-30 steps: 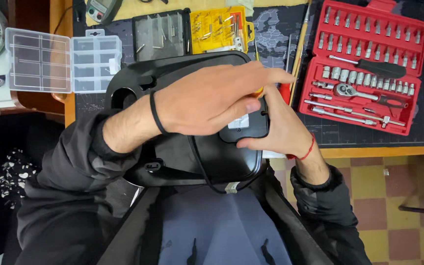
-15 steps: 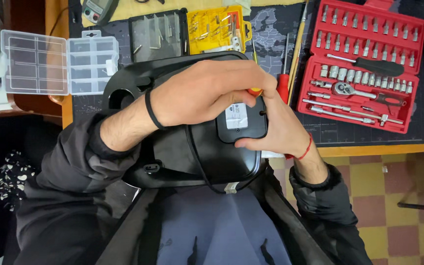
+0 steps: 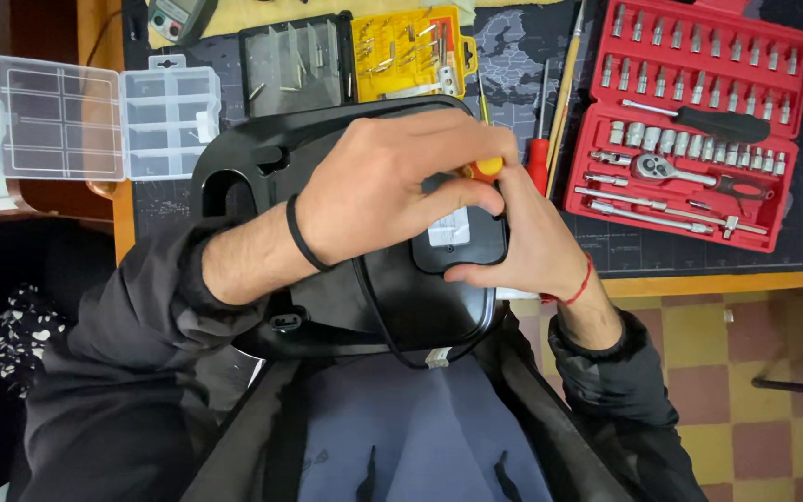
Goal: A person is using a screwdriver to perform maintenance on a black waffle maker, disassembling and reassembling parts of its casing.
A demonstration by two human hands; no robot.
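Head view: an orange screwdriver (image 3: 488, 167) is pinched in the left hand (image 3: 392, 191); a black housing (image 3: 374, 288) is clasped by the right hand (image 3: 532, 242).

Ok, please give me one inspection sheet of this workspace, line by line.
Surface: dark bench mat, wooden front edge.
Job's things: black plastic housing on the lap and bench edge; orange-handled screwdriver at it; small black module with white label.
Clutter: red socket set, clear organiser, yellow bit case, black bit case, red screwdriver.
Grippers: left hand over the housing, at the screwdriver; right hand holds the module.
Cables: black cable with white plug.
Surroundings: chequered floor.
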